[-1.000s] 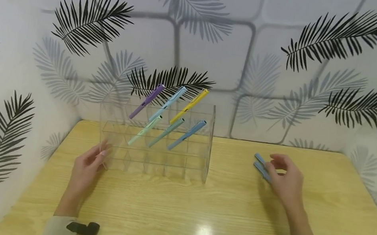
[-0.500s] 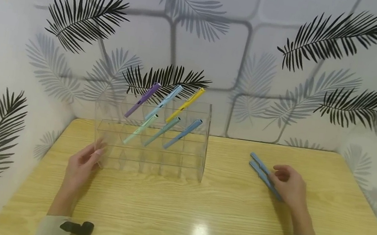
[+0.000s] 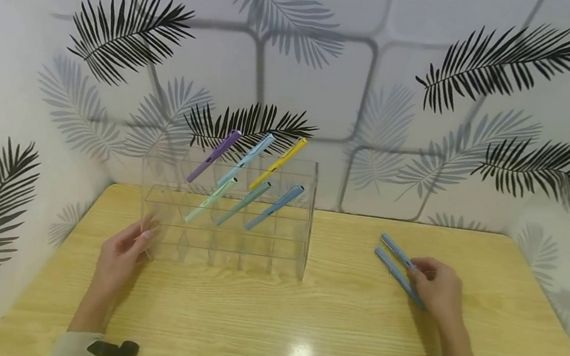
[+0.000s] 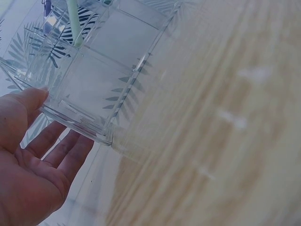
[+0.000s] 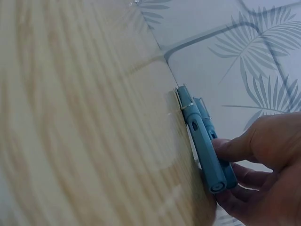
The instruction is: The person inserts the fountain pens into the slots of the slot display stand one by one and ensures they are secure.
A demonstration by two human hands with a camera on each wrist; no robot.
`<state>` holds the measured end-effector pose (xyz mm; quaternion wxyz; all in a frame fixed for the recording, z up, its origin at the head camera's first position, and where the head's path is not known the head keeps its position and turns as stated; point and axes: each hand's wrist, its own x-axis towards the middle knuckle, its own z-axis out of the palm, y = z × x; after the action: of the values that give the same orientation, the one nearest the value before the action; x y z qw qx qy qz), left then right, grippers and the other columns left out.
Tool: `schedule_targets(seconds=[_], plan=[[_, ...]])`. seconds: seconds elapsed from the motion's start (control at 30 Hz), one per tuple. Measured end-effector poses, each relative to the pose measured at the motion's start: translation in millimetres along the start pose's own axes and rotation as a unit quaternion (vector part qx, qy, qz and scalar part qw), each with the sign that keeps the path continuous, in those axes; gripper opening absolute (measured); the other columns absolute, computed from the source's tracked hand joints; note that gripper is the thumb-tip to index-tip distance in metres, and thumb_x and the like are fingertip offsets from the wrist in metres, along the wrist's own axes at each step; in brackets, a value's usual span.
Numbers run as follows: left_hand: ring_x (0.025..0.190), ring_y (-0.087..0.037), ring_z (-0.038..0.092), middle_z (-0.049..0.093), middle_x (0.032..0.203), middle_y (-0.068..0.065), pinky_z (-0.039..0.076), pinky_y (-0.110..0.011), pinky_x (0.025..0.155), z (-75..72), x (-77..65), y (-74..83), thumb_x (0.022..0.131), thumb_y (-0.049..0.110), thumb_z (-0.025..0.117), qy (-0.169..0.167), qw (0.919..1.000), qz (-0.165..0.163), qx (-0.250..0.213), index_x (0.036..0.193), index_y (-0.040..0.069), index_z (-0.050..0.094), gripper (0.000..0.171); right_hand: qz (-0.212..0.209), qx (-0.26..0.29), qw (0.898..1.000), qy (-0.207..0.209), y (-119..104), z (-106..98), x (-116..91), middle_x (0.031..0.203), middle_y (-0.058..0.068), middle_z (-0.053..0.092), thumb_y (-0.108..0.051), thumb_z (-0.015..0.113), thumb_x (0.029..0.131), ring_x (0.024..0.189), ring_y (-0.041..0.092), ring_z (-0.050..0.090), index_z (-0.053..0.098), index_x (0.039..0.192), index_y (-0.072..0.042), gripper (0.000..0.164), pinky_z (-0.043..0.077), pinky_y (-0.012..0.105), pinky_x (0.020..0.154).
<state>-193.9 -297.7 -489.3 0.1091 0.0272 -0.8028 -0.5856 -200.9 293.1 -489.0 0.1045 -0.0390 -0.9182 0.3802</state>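
Note:
A clear plastic pen rack (image 3: 306, 248) with stepped tiers stands on the table. My left hand (image 3: 124, 247) holds its left end; in the left wrist view the thumb and fingers lie on either side of the rack's end panel (image 4: 82, 123). Right of the rack, two capped blue pens lie side by side at a slant. My right hand (image 3: 436, 284) pinches the farther blue pen (image 3: 396, 249) near its lower end. The nearer blue pen (image 3: 401, 279) lies alongside, partly in front of the other in the right wrist view (image 5: 203, 146).
Upper tier, left to right: a purple pen (image 3: 214, 156), a light blue pen (image 3: 246, 159) and a yellow pen (image 3: 278, 164). Lower tier: a mint pen (image 3: 211, 199), a teal pen (image 3: 243, 204) and a blue pen (image 3: 274, 207). A leaf-patterned wall (image 3: 307, 96) rises behind the table.
My right hand has drawn slightly toward the near side. More of both loose pens now shows, and the gap between them has widened. The left hand has kept its hold on the rack.

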Motion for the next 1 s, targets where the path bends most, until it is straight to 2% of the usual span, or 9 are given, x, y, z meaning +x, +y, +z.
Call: schedule_targets(seconds=[0.1,0.17,0.23,0.43,0.6,0.67,0.77,0.87,1.0], plan=[[0.114,0.006,0.058,0.059,0.145,-0.011,0.055,-0.016,0.083,-0.3,-0.4,-0.1,0.106,0.031,0.06,0.0,1.0,-0.002,0.005,0.149,0.012,0.055,0.048,0.022,0.012,1.0,0.014,-2.0,-1.7,1.0,0.113,0.026,0.07,-0.005,0.063,0.1,0.103,0.043,0.069,0.07,0.122,0.005,0.025,0.059,0.04,0.076],[0.114,0.006,0.058,0.059,0.145,-0.01,0.055,-0.016,0.083,-0.3,-0.7,0.5,0.106,0.031,0.06,0.001,1.0,-0.003,0.008,0.149,0.012,0.055,0.047,0.033,0.025,0.999,0.012,-4.3,-3.3,1.5,0.116,0.025,0.068,-0.006,0.061,0.102,0.104,0.042,0.07,0.068,0.125,0.004,0.027,0.056,0.029,0.071],[0.113,0.005,0.059,0.061,0.143,-0.008,0.055,-0.016,0.082,-0.2,-1.0,0.9,0.106,0.03,0.06,0.003,1.0,-0.001,0.009,0.148,0.011,0.056,0.047,0.037,0.033,0.999,0.005,-7.3,-5.1,1.6,0.117,0.025,0.068,-0.007,0.058,0.103,0.104,0.041,0.07,0.065,0.128,0.004,0.028,0.054,0.023,0.068],[0.113,0.003,0.061,0.063,0.141,-0.008,0.055,-0.017,0.084,-0.2,-1.3,1.7,0.106,0.028,0.06,0.004,1.0,0.007,-0.005,0.147,0.007,0.057,0.046,0.0,0.067,0.998,-0.02,-15.5,-8.3,1.3,0.12,0.025,0.069,-0.003,0.05,0.106,0.106,0.041,0.068,0.055,0.135,0.006,0.031,0.049,0.016,0.073],[0.116,0.002,0.061,0.06,0.144,-0.011,0.054,-0.016,0.085,-0.7,-0.9,0.5,0.106,0.029,0.059,-0.002,0.9999,0.014,-0.008,0.149,0.009,0.055,0.047,-0.005,0.092,0.995,-0.029,-21.3,-9.1,0.7,0.118,0.026,0.067,-0.004,0.043,0.107,0.095,0.031,0.061,0.048,0.144,0.007,0.039,0.046,0.021,0.069],[0.116,0.003,0.06,0.06,0.144,-0.011,0.055,-0.016,0.085,-0.8,-0.7,0.4,0.106,0.029,0.059,-0.003,0.9998,0.017,-0.007,0.149,0.01,0.055,0.047,-0.001,0.095,0.995,-0.029,-22.9,-9.3,0.1,0.116,0.027,0.065,-0.012,0.041,0.11,0.083,0.024,0.056,0.046,0.146,0.006,0.041,0.043,0.024,0.063],[0.115,0.003,0.061,0.06,0.144,-0.01,0.055,-0.017,0.084,-0.5,-0.7,0.7,0.107,0.029,0.059,-0.002,0.9998,0.019,-0.009,0.149,0.01,0.055,0.047,0.003,0.105,0.994,-0.019,-25.6,-8.9,-0.6,0.105,0.026,0.063,-0.03,0.038,0.113,0.068,0.017,0.046,0.045,0.149,0.003,0.049,0.04,0.027,0.055],[0.115,0.003,0.061,0.061,0.143,-0.008,0.055,-0.017,0.084,-0.6,-0.4,0.1,0.107,0.028,0.059,-0.003,0.9997,0.02,-0.011,0.149,0.009,0.055,0.046,0.005,0.118,0.993,-0.004,-31.1,-8.3,-0.9,0.091,0.018,0.058,-0.042,0.037,0.112,0.065,0.015,0.044,0.047,0.148,-0.003,0.055,0.039,0.028,0.054],[0.114,0.002,0.061,0.063,0.141,-0.004,0.055,-0.017,0.083,-0.4,-0.6,-0.3,0.107,0.028,0.059,-0.002,0.9998,0.017,-0.01,0.149,0.01,0.055,0.046,0.007,0.143,0.99,0.009,-41.6,-8.0,0.2,0.077,0.006,0.049,-0.049,0.036,0.11,0.063,0.014,0.041,0.053,0.14,-0.007,0.054,0.036,0.029,0.052]])
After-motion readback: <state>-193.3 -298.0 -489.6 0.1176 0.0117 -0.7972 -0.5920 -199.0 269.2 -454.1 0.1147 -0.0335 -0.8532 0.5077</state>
